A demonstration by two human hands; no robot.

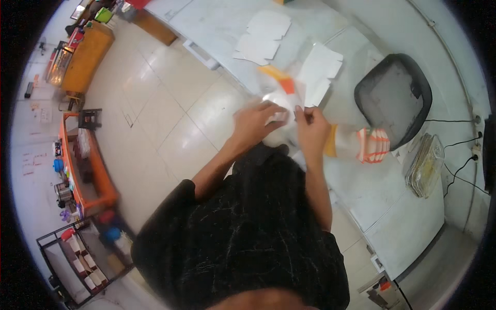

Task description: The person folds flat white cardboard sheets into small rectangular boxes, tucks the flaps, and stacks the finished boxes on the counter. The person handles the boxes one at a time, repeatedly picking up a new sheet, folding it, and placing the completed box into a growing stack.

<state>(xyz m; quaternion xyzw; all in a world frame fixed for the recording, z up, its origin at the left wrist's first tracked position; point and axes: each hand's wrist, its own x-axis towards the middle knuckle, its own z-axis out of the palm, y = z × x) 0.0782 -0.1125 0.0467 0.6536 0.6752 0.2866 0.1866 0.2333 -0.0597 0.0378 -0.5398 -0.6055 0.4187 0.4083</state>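
Between my two hands is a white paperboard piece with yellow and orange print, blurred by motion. The fingers of my left hand close on its near left part. On the other side, my right hand pinches its edge between thumb and fingers. White flat carton blanks lie on the table just beyond my hands, with another pile of blanks farther off. Right of my right wrist lies a nested row of orange-and-white cartons, with a yellow band at its near end.
The white table runs along the wall at my right. On it are a black-rimmed grey tray-like object and a clear plastic-wrapped stack. Cables hang by the wall. An orange-framed rack stands across the tiled floor.
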